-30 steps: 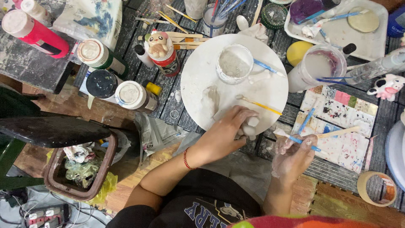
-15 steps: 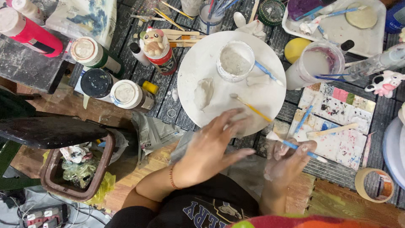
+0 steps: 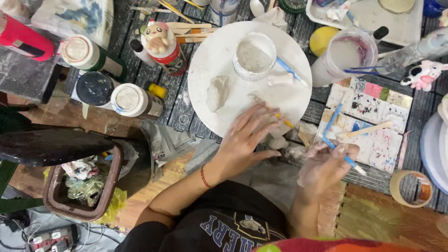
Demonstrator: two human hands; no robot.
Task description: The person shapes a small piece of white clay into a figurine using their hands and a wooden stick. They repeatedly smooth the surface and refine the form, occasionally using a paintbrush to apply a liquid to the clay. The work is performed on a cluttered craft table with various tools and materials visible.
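My left hand (image 3: 245,142), with a red thread at the wrist, lies flat with its fingers spread over the near edge of a round white plate (image 3: 210,51). A small white clay piece (image 3: 279,140) sits just beside its fingertips. A yellow-handled brush (image 3: 284,120) lies under the fingers. On the plate are a grey clay lump (image 3: 217,92) and a white cup of pale slip (image 3: 253,56). My right hand (image 3: 324,163), smeared white, grips a thin blue brush (image 3: 357,167) near a paint-stained palette tile (image 3: 373,121).
Capped paint bottles (image 3: 133,100) and a bottle with a bunny topper (image 3: 163,44) stand left of the plate. A cup of cloudy water (image 3: 343,56) is at the right. A tape roll (image 3: 410,189) lies near right. A brown bin (image 3: 79,186) sits at the lower left.
My left hand was closed around the small white clay piece a second ago; it has let go and spread its fingers. The right hand keeps the blue brush.
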